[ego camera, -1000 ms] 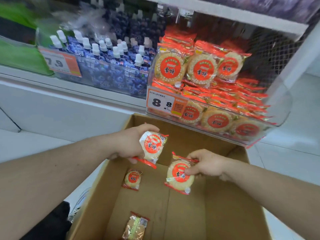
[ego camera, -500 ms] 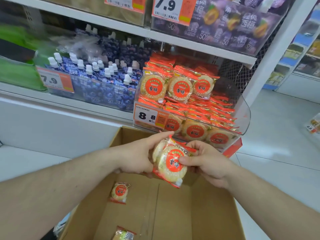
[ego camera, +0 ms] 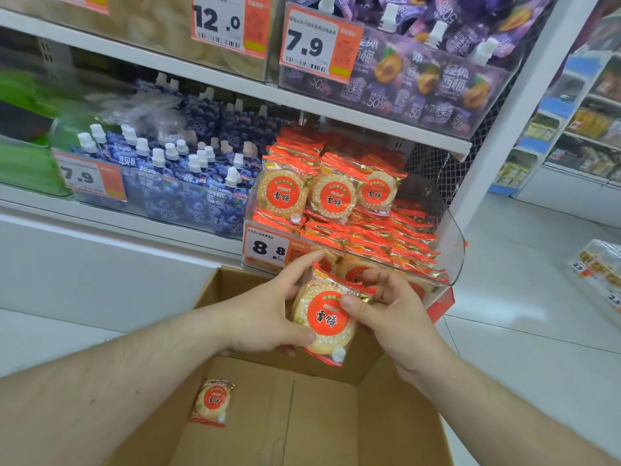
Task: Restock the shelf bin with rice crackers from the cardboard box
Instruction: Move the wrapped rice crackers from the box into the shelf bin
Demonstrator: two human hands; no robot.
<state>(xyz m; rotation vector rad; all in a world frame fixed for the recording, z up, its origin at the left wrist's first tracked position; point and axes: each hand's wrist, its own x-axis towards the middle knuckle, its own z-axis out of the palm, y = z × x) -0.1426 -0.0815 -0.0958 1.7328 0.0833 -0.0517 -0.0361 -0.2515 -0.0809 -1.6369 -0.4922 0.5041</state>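
Item: round rice-cracker packets in clear film with red labels (ego camera: 324,317), stacked and gripped between left hand (ego camera: 265,314) and right hand (ego camera: 393,317), fingers curled round the edges. The clear plastic shelf bin (ego camera: 450,250) lay directly ahead and above, nearer the right hand; one packet (ego camera: 212,401) remained in the brown cardboard box (ego camera: 396,425).

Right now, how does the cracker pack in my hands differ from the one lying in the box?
The held pack is gripped upright between the left hand and right hand, near the shelf bin. The loose pack lies flat and untouched on the cardboard box floor. Both share the same red round label.
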